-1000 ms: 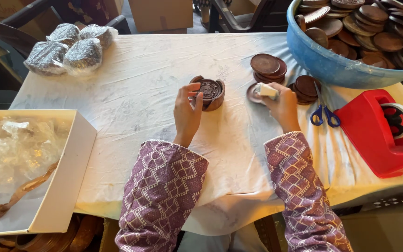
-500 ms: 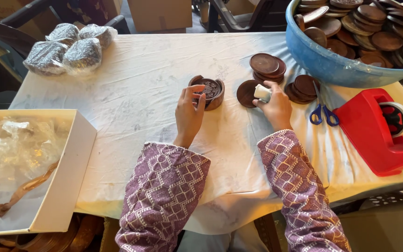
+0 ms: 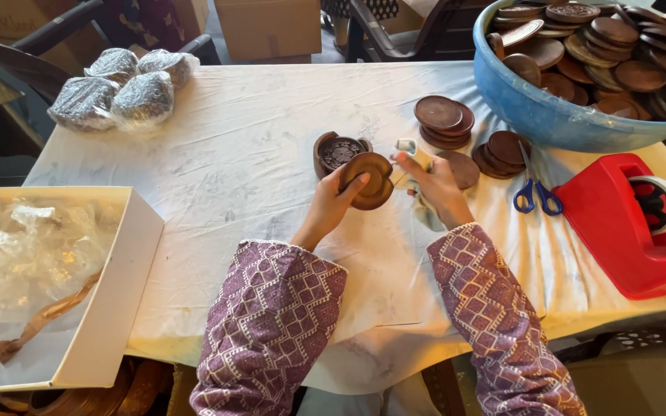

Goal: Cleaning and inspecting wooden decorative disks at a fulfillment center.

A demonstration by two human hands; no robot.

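1. the left hand (image 3: 333,202) held a round brown wooden disc (image 3: 369,179), tilted, just above the white-clothed tabletop (image 3: 256,154).
2. the right hand (image 3: 435,185) pinched a small pale cloth (image 3: 408,148) beside it.
3. the disc looked stiff, light and smooth; best gripped by its rim.
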